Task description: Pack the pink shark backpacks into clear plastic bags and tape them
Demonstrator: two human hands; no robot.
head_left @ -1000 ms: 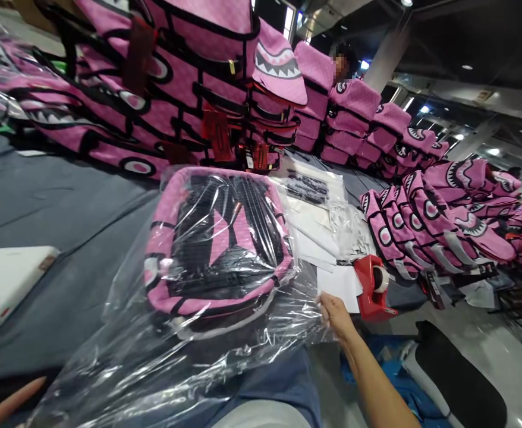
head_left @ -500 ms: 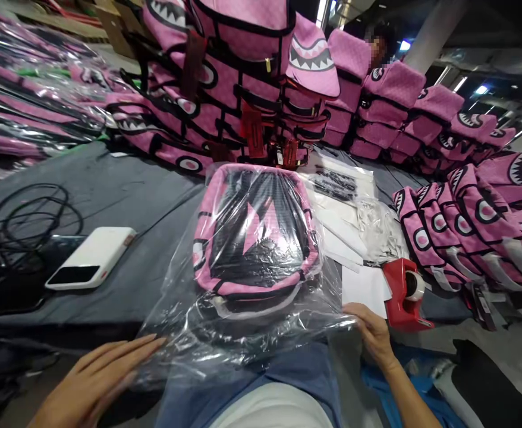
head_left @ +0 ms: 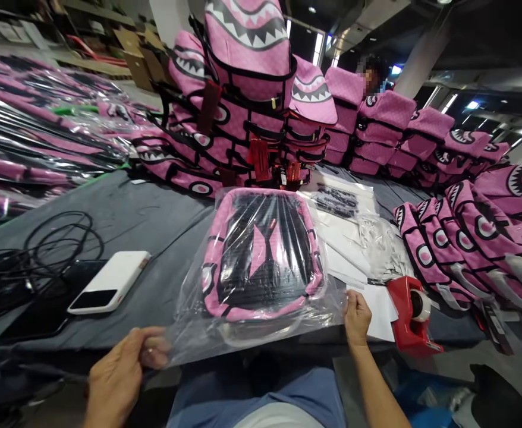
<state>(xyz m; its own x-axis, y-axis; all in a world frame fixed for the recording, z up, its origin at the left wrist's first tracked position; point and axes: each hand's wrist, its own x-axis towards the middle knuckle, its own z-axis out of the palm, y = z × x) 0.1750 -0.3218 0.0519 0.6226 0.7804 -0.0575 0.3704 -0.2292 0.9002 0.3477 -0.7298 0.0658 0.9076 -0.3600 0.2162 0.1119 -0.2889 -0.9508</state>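
Observation:
A pink and black backpack [head_left: 264,252] lies flat on the grey table [head_left: 154,220] inside a clear plastic bag [head_left: 198,333]. My left hand [head_left: 120,374] pinches the bag's open end at its near left corner, fingers closed on the film. My right hand [head_left: 357,318] grips the bag's near right corner the same way. The bag's open end hangs over the table's front edge toward my lap.
A red tape dispenser [head_left: 410,315] stands right of my right hand, with white sheets [head_left: 379,306] and spare clear bags [head_left: 341,205] behind it. A white power bank [head_left: 109,289], a dark phone and cables lie left. Stacks of pink backpacks [head_left: 243,119] ring the table. A person stands at the back.
My left hand went from flat beside the bag to pinching its corner. Both hands have drawn the bag's open end taut, and the backpack lies flatter inside it.

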